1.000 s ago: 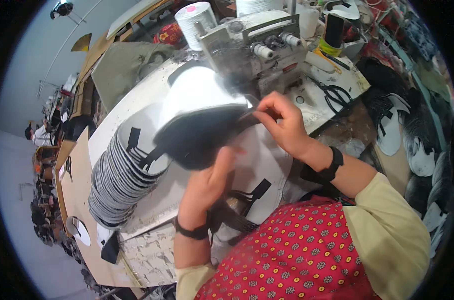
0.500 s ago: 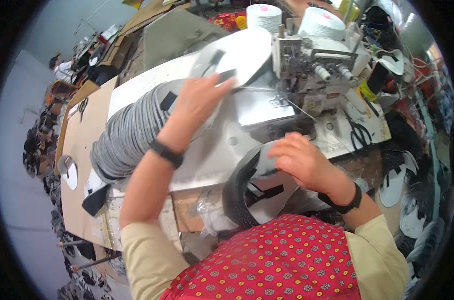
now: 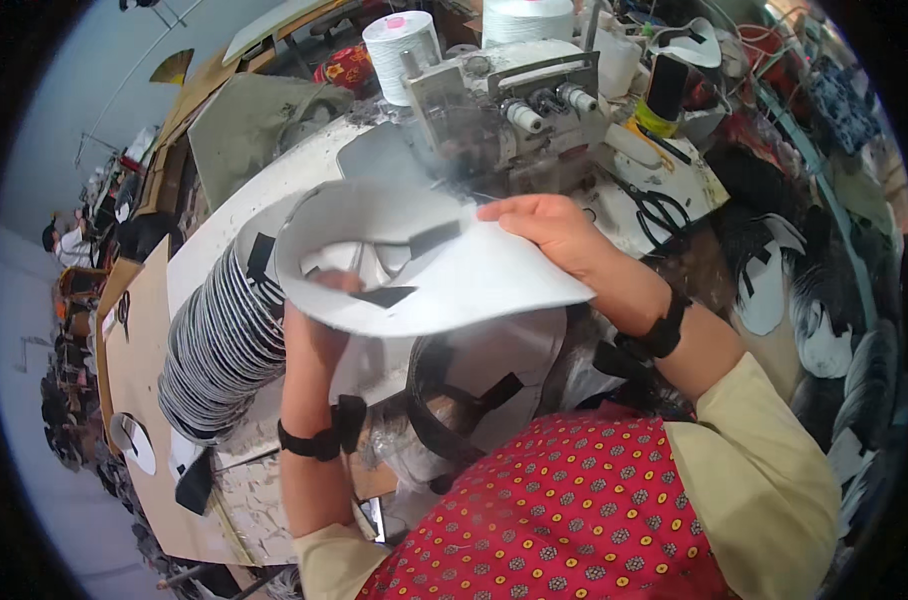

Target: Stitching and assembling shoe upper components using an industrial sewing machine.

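Both my hands hold up a looped white fabric piece [image 3: 474, 280] with black strips on it, in front of the sewing machine [image 3: 514, 125]. My right hand [image 3: 559, 232] pinches its upper right edge between thumb and fingers. At its left end, my left hand [image 3: 324, 315] grips the loop, with some fingers inside and others hidden by the fabric. Below hangs a second looped piece [image 3: 534, 350], grey-white with a dark rim, at the table's front edge. To the left, a long stack of similar grey pieces [image 3: 224, 340] lies beside my left forearm.
White thread cones [image 3: 402, 55] stand behind the machine. Black scissors [image 3: 659, 215] lie to its right, and another pair [image 3: 123, 312] is at the far left. A small white piece [image 3: 139, 447] rests on the left board. Heaped pieces [image 3: 824, 330] fill the right side.
My left hand has come back toward me from near the machine, bringing the white piece. My right hand has risen from the lower piece to the white one's edge. The view has shifted.
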`<action>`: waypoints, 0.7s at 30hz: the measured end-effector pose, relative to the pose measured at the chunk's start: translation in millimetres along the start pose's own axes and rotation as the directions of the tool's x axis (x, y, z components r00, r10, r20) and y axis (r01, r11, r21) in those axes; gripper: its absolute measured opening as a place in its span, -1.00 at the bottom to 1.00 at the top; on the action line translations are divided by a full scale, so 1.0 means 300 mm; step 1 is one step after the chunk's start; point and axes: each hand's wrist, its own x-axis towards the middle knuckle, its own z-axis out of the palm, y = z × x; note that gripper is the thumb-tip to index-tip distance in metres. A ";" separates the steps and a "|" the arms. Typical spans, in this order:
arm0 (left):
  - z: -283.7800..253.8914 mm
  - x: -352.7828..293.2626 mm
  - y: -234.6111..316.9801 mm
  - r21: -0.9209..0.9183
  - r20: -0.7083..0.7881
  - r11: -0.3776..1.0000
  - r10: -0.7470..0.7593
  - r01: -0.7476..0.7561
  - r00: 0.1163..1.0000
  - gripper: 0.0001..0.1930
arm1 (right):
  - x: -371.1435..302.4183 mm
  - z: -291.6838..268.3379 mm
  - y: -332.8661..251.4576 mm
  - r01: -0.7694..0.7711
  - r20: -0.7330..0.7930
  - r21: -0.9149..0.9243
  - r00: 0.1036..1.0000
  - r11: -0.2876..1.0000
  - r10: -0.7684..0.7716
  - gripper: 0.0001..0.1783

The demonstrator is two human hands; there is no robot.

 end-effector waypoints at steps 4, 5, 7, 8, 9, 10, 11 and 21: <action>0.048 0.076 0.049 -0.929 -0.219 -0.301 -0.021 -0.215 0.975 -0.57 | 0.056 0.062 0.050 0.321 -0.058 -0.317 0.933 0.893 -0.356 -0.79; 0.066 0.101 0.047 -0.893 -0.242 -0.401 0.046 -0.204 0.969 -0.52 | 0.057 0.062 0.059 0.386 -0.081 -0.390 0.890 0.836 -0.449 -0.81; 0.104 0.163 0.033 -0.944 -0.287 -0.140 -0.105 -0.300 0.952 -0.56 | 0.046 0.050 0.084 0.380 -0.025 -0.532 0.886 0.757 -0.463 -0.81; 0.115 0.192 0.022 -0.947 -0.319 -0.010 -0.072 -0.320 0.945 -0.59 | 0.033 0.040 0.096 0.414 0.063 -0.630 0.870 0.657 -0.488 -0.81; 0.119 0.219 0.008 -0.957 -0.286 -0.010 -0.147 -0.291 0.947 -0.59 | 0.036 0.040 0.107 0.449 0.154 -0.736 0.840 0.507 -0.521 -0.81; 0.115 0.235 -0.005 -0.968 -0.248 0.029 -0.214 -0.248 0.945 -0.65 | 0.034 0.036 0.115 0.448 0.153 -0.738 0.840 0.504 -0.521 -0.81; 0.107 0.242 -0.012 -0.984 -0.179 0.077 -0.356 -0.162 0.917 -0.72 | 0.031 0.035 0.121 0.583 0.333 -0.789 0.674 0.197 -0.660 -0.79; -0.022 -0.141 0.161 -0.790 0.395 0.418 -0.214 0.449 0.894 -0.59 | 0.017 0.024 0.055 0.505 0.383 -0.862 0.606 -0.036 -0.697 -0.69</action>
